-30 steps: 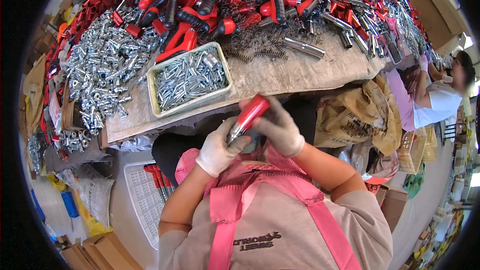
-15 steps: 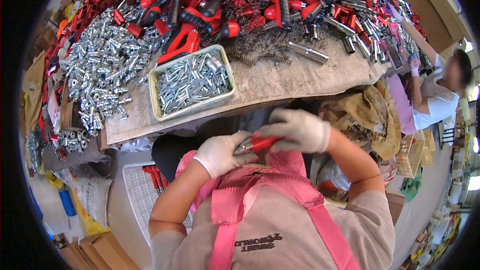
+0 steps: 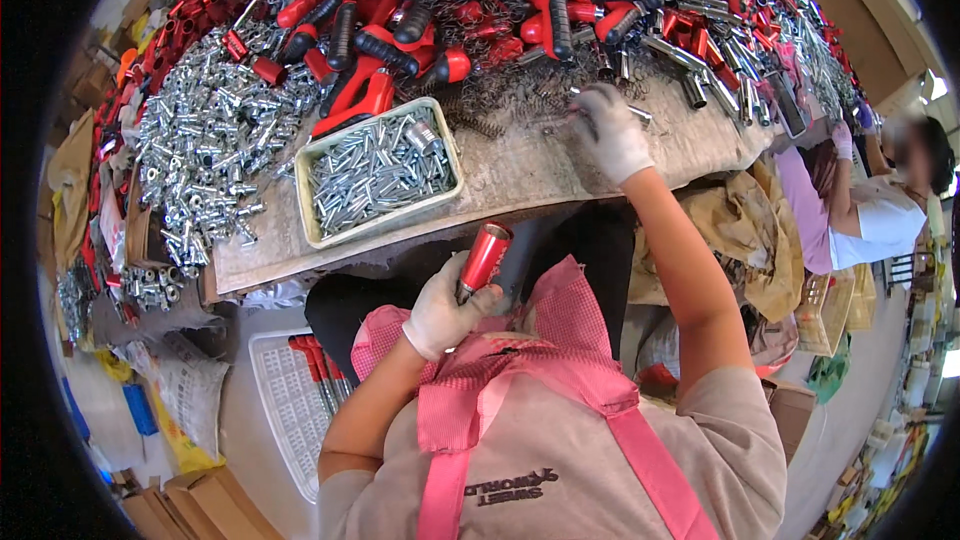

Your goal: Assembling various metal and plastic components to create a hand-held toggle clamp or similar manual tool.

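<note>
My left hand [image 3: 450, 308], in a pale glove, is closed around a red metal tube [image 3: 487, 252] held upright above my lap, its open end up. My right hand [image 3: 612, 130], gloved too, reaches over the cloth-covered bench [image 3: 505, 165] at a chrome tube [image 3: 641, 114]. That hand covers most of the chrome tube, and its blurred fingers do not show whether they grip it. Thin coil springs [image 3: 480, 120] lie just left of my right hand. A cream tray [image 3: 385, 225] of small metal pins [image 3: 375, 175] stands on the bench to the left.
Silver fittings [image 3: 205, 130] are heaped at the left. Red-and-black handles [image 3: 400, 40] pile up at the back, with chrome tubes [image 3: 690, 60] to the right. A white basket [image 3: 285, 390] holding red tools stands low at left. Another person [image 3: 880, 205] works at far right.
My right hand has left the red tube and moved up and away to the chrome tube on the bench. My left hand keeps the red tube, now turned upright.
</note>
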The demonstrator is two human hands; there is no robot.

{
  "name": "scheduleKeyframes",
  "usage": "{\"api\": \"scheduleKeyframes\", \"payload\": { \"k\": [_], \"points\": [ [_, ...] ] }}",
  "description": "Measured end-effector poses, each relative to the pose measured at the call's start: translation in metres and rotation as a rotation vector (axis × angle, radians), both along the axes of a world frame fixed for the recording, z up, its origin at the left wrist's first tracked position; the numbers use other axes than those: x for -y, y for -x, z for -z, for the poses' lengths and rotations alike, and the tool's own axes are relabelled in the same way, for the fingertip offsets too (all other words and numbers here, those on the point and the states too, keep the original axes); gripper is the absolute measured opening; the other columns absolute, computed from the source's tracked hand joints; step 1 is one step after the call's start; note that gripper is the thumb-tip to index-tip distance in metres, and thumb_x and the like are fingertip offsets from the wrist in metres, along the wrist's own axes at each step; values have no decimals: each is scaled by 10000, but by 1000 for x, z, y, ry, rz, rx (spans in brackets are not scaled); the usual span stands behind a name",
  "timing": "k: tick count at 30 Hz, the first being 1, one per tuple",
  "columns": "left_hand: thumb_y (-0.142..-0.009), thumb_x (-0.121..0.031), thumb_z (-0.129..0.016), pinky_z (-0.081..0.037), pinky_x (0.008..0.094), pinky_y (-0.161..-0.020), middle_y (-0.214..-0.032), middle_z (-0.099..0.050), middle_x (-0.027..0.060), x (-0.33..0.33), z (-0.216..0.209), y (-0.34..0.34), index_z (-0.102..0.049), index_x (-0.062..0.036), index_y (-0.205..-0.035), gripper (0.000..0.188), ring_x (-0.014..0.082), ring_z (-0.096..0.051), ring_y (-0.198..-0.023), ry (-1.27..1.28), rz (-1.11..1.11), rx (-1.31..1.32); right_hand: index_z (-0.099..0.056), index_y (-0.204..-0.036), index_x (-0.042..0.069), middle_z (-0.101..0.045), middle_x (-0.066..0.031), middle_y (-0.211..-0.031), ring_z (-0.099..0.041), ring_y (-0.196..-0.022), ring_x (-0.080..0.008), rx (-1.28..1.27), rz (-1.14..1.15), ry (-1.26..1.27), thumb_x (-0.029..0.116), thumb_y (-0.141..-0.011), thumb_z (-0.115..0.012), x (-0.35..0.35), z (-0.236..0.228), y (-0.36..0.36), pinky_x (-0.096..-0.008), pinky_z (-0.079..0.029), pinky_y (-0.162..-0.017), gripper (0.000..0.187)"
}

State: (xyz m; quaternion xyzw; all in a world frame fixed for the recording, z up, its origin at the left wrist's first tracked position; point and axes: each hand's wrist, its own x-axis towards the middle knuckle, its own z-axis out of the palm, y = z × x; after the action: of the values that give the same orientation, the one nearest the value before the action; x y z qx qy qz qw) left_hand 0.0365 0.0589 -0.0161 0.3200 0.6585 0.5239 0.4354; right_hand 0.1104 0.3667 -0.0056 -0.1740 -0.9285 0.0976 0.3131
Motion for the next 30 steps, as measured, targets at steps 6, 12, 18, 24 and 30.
{"api": "scheduleKeyframes", "payload": {
  "k": [6, 12, 18, 24, 30],
  "points": [
    [-840, -158, -622, -386, 226, -453, -676, -528, 14, -6, 0, -2, -494, -30, -1136, 348, 79, -466, -474, 43, -32, 8, -609, -1025, 65, -639, -139, -797, -630, -690, -223, 1, 90, 602, 197, -875, -557, -12, -5, -20, -324, -487, -658, 206],
    [-788, -201, -697, -366, 230, -425, -663, -546, 14, -14, 4, 2, -494, -23, -1156, 457, 76, -451, -450, 60, -53, 171, -591, -1050, 11, -606, -31, -754, -530, -604, -68, -49, 66, 701, 148, -887, -568, -28, -1, -38, -210, -435, -522, 214],
    [-779, -207, -703, -369, 235, -428, -652, -536, 18, -15, 0, -1, -507, -17, -1134, 448, 78, -450, -452, 121, -63, 100, -578, -1025, 10, -626, -52, -779, -557, -613, -89, -216, 7, 967, 120, -885, -541, -24, -12, -36, -223, -454, -547, 181],
    [-725, -309, -735, -442, 286, -577, -754, -568, 73, -25, -8, 5, -543, -13, -1099, 515, 150, -529, -604, 116, 54, -176, -592, -1023, 35, -619, -61, -876, -598, -727, -122, 178, -480, 753, 76, -859, -568, 50, -66, -46, -257, -491, -656, 172],
    [-728, -398, -710, -469, 349, -772, -945, -622, 166, -23, -2, 5, -502, -104, -1198, 592, 312, -618, -859, -68, 115, -391, -594, -993, 45, -601, -107, -882, -610, -821, -243, 372, -641, 633, 112, -842, -574, 87, -62, -43, -353, -480, -739, 166]
  ]
}}
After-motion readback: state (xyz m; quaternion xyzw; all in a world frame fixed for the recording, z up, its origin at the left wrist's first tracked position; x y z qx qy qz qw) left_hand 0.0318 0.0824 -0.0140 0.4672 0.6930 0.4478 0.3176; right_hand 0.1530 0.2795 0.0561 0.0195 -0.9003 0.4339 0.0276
